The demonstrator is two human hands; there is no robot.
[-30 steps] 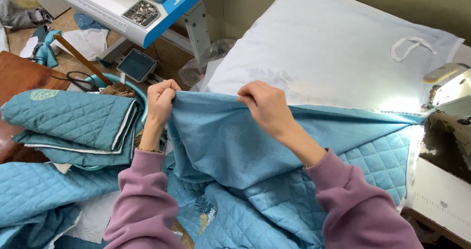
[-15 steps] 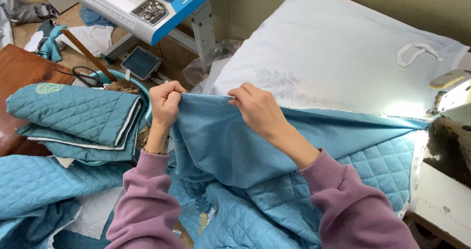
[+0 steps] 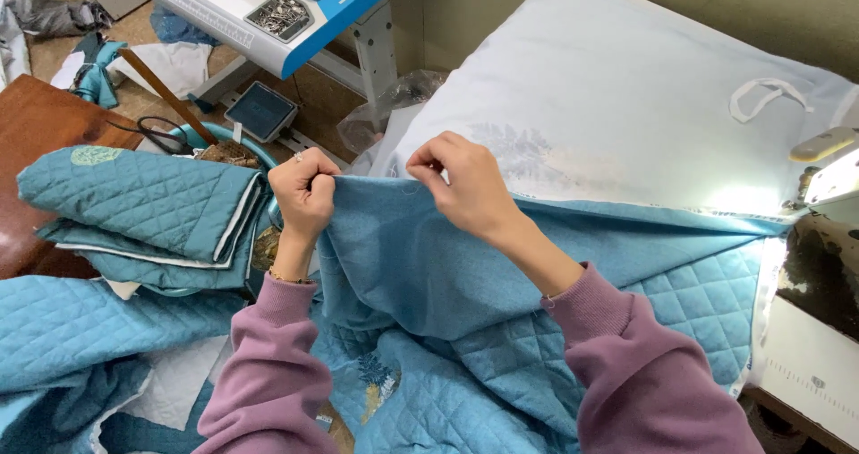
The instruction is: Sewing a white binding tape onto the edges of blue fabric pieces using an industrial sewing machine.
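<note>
While both hands pinch its top edge, left hand (image 3: 304,190) and right hand (image 3: 461,181) hold up the blue quilted cover (image 3: 429,275); soft, limp, light—best gripped along the hem.

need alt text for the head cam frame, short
A person in mauve sleeves pinches the top edge of a blue quilted fabric panel with the left hand and right hand, holding it up. A stack of folded teal quilted pieces lies to the left; a pale blue cloth sheet lies behind.
</note>
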